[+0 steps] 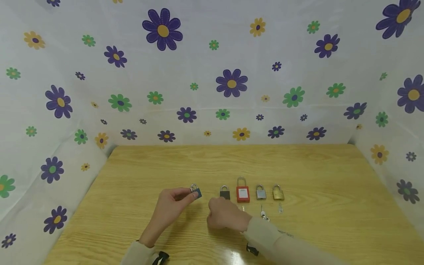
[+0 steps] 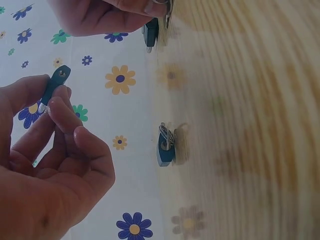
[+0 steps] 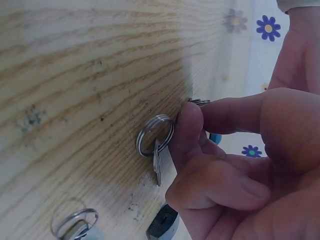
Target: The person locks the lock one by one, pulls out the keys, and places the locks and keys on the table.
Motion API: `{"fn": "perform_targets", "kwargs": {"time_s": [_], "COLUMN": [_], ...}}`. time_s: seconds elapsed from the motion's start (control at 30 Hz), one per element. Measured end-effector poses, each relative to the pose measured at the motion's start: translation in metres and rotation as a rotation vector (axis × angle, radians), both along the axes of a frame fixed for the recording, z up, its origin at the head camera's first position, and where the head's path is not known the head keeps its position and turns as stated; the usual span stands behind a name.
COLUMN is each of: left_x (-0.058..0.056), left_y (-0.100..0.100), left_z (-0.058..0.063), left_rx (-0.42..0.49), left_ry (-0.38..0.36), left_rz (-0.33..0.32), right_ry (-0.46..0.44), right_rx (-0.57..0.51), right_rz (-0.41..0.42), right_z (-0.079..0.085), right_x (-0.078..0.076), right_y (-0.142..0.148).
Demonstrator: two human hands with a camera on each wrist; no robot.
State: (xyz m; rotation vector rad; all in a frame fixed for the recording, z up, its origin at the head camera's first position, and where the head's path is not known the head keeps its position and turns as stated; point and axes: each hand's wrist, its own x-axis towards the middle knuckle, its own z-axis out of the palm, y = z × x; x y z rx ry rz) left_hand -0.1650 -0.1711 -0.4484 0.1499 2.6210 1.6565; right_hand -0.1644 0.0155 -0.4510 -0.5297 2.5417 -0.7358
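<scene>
My left hand [image 1: 169, 206] pinches a small blue padlock [image 1: 197, 193] between thumb and fingers, above the table. In the left wrist view that padlock [image 2: 57, 80] is tilted, with its keyhole end showing. My right hand [image 1: 226, 215] is low at the table in front of a black padlock [image 1: 225, 194]. Its thumb and index fingertips meet on a metal key ring [image 3: 201, 102], mostly hidden by the fingers. Beside those fingertips is another key ring [image 3: 155, 135] with a key [image 3: 157, 165]. A teal padlock [image 2: 165, 152] rests on the table, hidden in the head view.
Right of the black padlock stand a red padlock [image 1: 243, 195], a silver padlock [image 1: 261, 194] and a gold padlock [image 1: 278, 194] in a row. Keys [image 1: 263, 213] lie in front of them. A flower-patterned white cloth [image 1: 198, 66] surrounds the wooden table [image 1: 314, 221].
</scene>
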Motion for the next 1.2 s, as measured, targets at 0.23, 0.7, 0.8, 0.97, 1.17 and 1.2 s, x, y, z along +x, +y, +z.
{"fn": "perform_targets", "kwargs": {"time_s": [0.23,0.7,0.8,0.97,1.17,1.2], "left_x": [-0.002,-0.009,-0.013,-0.021,-0.027,-0.028], "left_y": [0.001,0.005,0.007,0.011,0.017,0.019], "left_z": [-0.002,-0.004,-0.008,-0.016,-0.021,-0.021], "left_rx": [0.017,-0.072,-0.112,-0.198,-0.300,-0.317], "left_ry": [0.014,0.030,0.013,0.007,0.003,0.000], "left_rz": [-0.010,-0.042,-0.055,-0.084,-0.134,-0.141], "right_ry": [0.008,0.021,0.044,0.083,0.085,0.079], "right_rx": [0.014,-0.146,-0.191,-0.199,-0.212,-0.214], "right_rz": [-0.017,-0.052,-0.050,-0.116,-0.171,-0.177], "right_z": [-0.001,0.019,0.030,0.042,0.048,0.048], "right_x": [-0.003,-0.001,0.002,0.007,0.014,0.015], "right_y": [-0.001,0.044,0.072,0.115,0.152,0.157]}}
